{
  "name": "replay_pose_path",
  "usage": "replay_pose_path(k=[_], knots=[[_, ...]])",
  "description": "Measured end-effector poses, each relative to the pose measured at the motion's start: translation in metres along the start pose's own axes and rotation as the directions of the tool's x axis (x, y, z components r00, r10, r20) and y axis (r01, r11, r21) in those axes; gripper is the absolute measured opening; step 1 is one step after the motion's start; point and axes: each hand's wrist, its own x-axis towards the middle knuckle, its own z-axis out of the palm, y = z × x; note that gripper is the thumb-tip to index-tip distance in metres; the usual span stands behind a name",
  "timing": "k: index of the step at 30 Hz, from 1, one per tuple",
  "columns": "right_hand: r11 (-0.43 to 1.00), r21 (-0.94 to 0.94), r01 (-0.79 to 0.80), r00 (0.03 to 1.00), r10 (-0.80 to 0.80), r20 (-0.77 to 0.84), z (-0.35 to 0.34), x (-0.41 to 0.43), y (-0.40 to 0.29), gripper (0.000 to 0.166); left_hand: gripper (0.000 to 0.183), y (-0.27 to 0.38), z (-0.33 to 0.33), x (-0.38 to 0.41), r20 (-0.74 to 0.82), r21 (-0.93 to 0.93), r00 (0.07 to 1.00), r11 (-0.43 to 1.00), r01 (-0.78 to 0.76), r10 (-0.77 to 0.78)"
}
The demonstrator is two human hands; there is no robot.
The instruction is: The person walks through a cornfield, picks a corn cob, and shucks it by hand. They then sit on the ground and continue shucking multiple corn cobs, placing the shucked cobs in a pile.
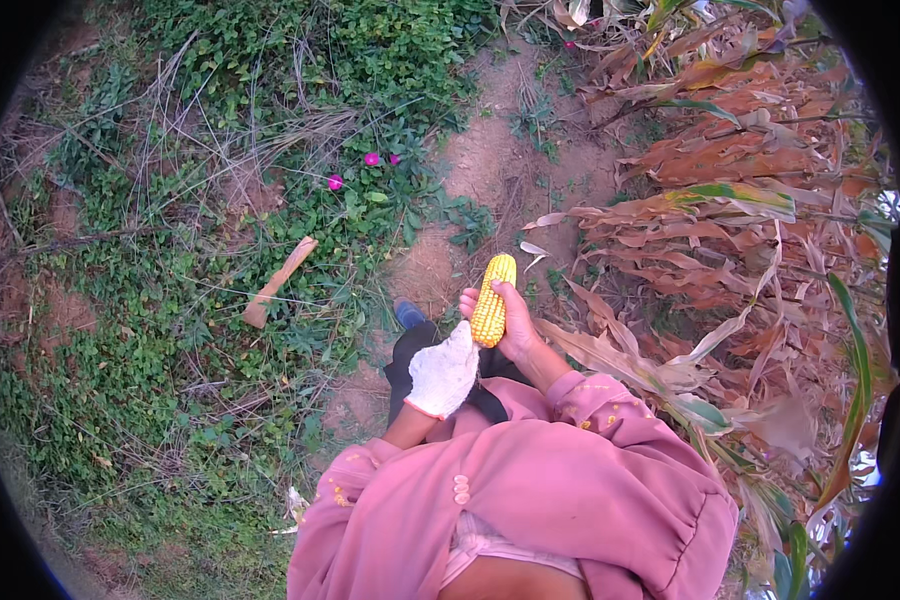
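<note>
An ear of yellow corn (493,301), its kernels bare of husk, is held tilted in front of my body. My right hand (520,324), ungloved, is closed around it from the right side, the thumb lying across the kernels. On the left, my left hand (444,369) wears a white knitted glove with an orange-edged cuff. Its fingertips are at the lower end of the ear; whether they grip it or only touch it is hard to tell.
Dry corn plants (690,255) with brown leaves stand along the right, some leaves reaching near my right arm. Low green weeds (195,360) with pink flowers cover the left. A piece of wood (279,283) lies there. Between them runs a bare dirt path (487,157).
</note>
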Motion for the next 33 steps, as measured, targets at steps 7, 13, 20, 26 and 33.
replay_pose_path(k=[7, 13, 20, 26, 33], knots=[[0.976, 0.219, -0.016, 0.993, -0.01, 0.116, 0.056, 0.046, -0.115, 0.057, 0.016, 0.037, -0.059, 0.141, 0.119, -0.189, 0.981, 0.973, -0.131, 0.155], [0.945, 0.327, -0.003, 0.974, -0.072, 0.215, 0.074, 0.13, -0.253, 0.064, 0.012, 0.093, -0.076, 0.315, 0.625, -0.614, 0.776, 0.558, 0.558, -0.089], [0.917, 0.368, 0.153, 0.982, -0.183, 0.048, 0.089, 0.206, -0.402, 0.056, 0.015, 0.156, -0.078, 0.479, 0.65, -0.587, 0.757, 0.674, 0.448, 0.064], [0.846, 0.453, 0.282, 0.957, -0.217, -0.19, 0.038, 0.288, -0.5, 0.045, 0.017, 0.215, -0.11, 0.599, 0.673, -0.694, 0.629, 0.625, 0.357, 0.389], [0.861, 0.394, 0.32, 0.937, -0.226, -0.268, 0.036, 0.367, -0.596, 0.041, 0.032, 0.086, -0.111, 0.855, 0.17, -0.499, 0.984, 0.866, 0.038, 0.055]])
